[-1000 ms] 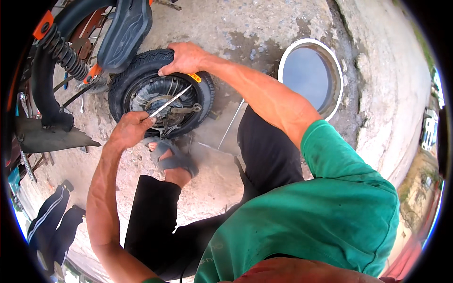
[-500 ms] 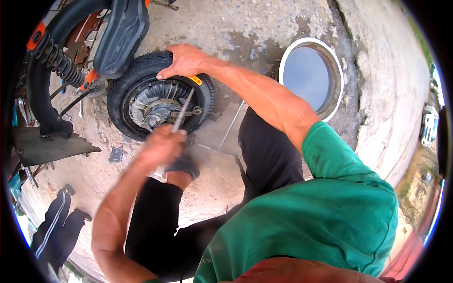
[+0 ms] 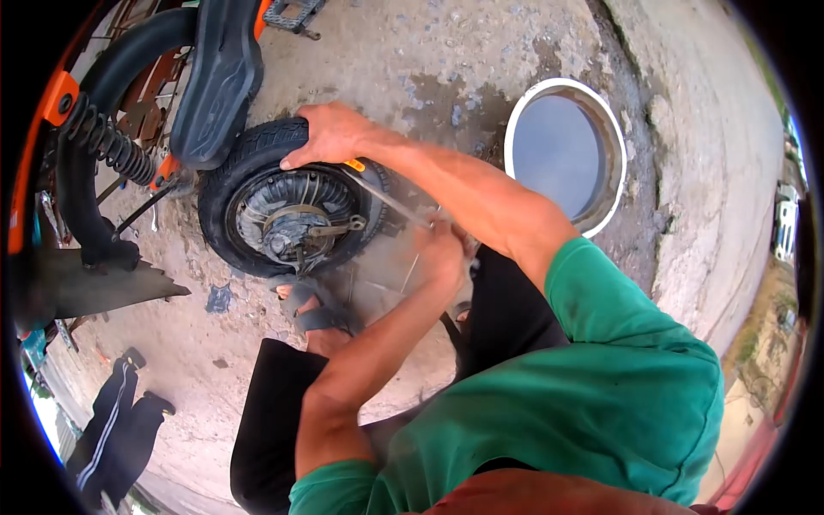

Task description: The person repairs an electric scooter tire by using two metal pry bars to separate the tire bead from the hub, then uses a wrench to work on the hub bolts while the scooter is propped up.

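My right hand (image 3: 330, 137) grips the top of the black tyre (image 3: 227, 223) with a yellow label, thumb over its sidewall, on a wheel lying flat with a dirty metal hub (image 3: 292, 236) in the middle. A wrench (image 3: 335, 228) sits across the hub. My left hand (image 3: 442, 253), blurred, is closed round a long metal bar (image 3: 386, 196), right of the wheel near my knee; the bar's far end meets the tyre near the yellow label, under my right wrist.
A black and orange vehicle frame (image 3: 215, 86) with a spring shock (image 3: 116, 146) stands at upper left, tools and a torn dark sheet (image 3: 103, 287) below it. A round white-rimmed basin of water (image 3: 560, 154) is at right. Another person's striped trouser legs (image 3: 112, 429) show lower left. My sandalled foot (image 3: 318, 318) is below the wheel.
My left hand has swung from the wheel's lower left over to its right with the bar, changing the bar's slant. The wheel and my right hand appear lower in view.
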Motion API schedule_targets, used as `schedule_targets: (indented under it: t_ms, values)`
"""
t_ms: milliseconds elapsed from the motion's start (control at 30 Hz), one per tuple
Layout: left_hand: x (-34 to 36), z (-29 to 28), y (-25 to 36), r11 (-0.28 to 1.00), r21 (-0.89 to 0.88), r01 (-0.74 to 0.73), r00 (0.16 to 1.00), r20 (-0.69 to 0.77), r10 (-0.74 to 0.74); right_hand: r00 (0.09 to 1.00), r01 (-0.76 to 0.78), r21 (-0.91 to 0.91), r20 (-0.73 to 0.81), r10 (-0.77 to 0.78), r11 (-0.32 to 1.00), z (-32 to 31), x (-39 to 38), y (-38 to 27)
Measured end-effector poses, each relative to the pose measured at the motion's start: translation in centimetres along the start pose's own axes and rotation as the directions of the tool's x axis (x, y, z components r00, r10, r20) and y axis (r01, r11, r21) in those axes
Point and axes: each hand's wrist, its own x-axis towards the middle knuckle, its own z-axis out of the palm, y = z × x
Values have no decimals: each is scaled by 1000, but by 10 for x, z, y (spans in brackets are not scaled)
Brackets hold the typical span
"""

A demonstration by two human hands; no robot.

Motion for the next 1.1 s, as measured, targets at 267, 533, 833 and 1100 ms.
schedule_targets:
  t_ms: [267,533,833,1100]
  values:
    - [33,73,-19,657,551,-515,686,-194,701,999,-22,-51,-39,20,998,1,-7,7]
    - [64,3,-45,806,-89,-584,798,115,591,971,-79,229,-202,126,970,20,-39,26]
    - [125,-35,-79,249,674,-696,567,303,766,947,-175,108,-254,198,979,31,-39,3]
    - [34,-67,-52,767,480,-426,902,292,318,948,-120,117,-280,149,986,29,-36,35]
